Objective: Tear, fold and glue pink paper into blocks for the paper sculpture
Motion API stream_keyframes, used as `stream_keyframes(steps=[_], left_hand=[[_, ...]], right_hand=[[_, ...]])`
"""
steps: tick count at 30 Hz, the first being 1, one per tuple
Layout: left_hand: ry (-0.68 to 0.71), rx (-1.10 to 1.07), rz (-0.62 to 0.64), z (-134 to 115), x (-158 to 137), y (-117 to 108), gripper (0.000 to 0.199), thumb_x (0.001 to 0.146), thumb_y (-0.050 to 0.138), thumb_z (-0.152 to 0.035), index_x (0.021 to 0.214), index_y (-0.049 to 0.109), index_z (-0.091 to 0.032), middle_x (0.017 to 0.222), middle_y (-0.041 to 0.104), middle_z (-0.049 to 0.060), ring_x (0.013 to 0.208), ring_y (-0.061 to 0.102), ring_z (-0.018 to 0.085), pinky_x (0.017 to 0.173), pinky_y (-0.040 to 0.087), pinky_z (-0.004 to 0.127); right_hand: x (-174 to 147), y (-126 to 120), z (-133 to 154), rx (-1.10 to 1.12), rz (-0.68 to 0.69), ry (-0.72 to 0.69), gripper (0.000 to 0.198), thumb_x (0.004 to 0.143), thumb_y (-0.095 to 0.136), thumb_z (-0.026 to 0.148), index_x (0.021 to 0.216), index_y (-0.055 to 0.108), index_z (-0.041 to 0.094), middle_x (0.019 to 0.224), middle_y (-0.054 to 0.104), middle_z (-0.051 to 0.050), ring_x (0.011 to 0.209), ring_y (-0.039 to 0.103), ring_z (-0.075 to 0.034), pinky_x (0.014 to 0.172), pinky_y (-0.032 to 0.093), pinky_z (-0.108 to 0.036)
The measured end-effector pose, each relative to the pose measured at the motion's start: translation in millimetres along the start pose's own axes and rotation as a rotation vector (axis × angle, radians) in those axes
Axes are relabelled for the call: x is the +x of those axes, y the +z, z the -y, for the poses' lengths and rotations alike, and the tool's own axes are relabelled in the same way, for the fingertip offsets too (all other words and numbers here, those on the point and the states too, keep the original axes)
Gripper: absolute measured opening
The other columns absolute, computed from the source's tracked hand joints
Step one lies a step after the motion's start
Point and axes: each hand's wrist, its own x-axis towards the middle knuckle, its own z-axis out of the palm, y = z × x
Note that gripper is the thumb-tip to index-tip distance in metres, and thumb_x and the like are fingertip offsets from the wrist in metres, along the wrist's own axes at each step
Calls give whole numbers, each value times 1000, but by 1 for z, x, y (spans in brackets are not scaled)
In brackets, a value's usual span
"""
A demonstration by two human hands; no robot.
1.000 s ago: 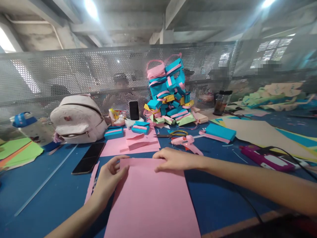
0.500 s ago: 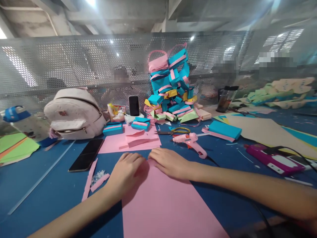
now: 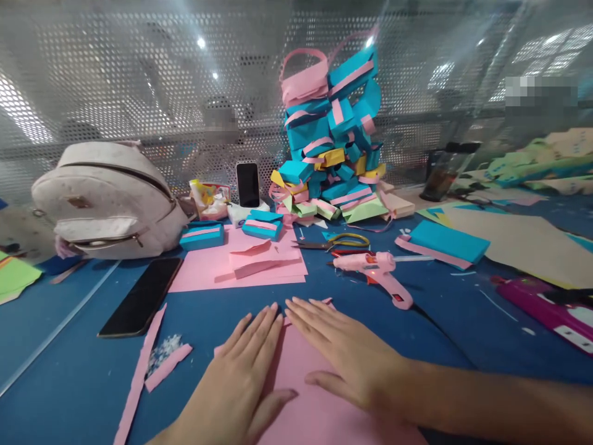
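Observation:
Pink paper (image 3: 296,371) lies on the blue table in front of me, partly covered by both hands. My left hand (image 3: 245,364) rests flat on its left part, fingers stretched forward. Beside it, my right hand (image 3: 338,352) presses flat on the right part, fingers extended and thumb apart. Neither hand holds anything. The paper's far edge shows a little past the fingertips. To the right of my right hand lies a pink glue gun (image 3: 375,269). Left of my left hand are torn pink strips (image 3: 141,377) with small pale bits (image 3: 165,353).
Behind are more pink sheets (image 3: 189,272), small blue paper boxes (image 3: 202,236), scissors (image 3: 333,243) and a tall stack of paper bags (image 3: 308,133). A dark phone (image 3: 141,296) and white backpack (image 3: 109,201) stand left. Rightward lie a blue box (image 3: 447,241) and a purple power strip (image 3: 542,309).
My hands have gone from curled fingers at the paper's far edge to lying flat on it, nearer to me. The camera has tilted down.

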Motion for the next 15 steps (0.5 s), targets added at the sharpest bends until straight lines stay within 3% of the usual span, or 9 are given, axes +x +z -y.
stream_keyframes(steps=[8,15], left_hand=[[102,-10,-27,11,3,8,94,92,42,-68,155,11,-6,149,41,18,138,43,29,109,41,39],[176,18,-1,20,9,4,86,93,44,-65,153,22,-6,146,47,13,133,50,26,107,42,35]], right_hand=[[-3,13,-13,74,-83,-72,81,92,52,54,153,25,9,158,17,-16,147,18,-31,120,23,-51],[0,11,-16,104,-48,-66,85,89,58,51,156,17,16,160,14,-11,147,18,-31,121,22,-49]])
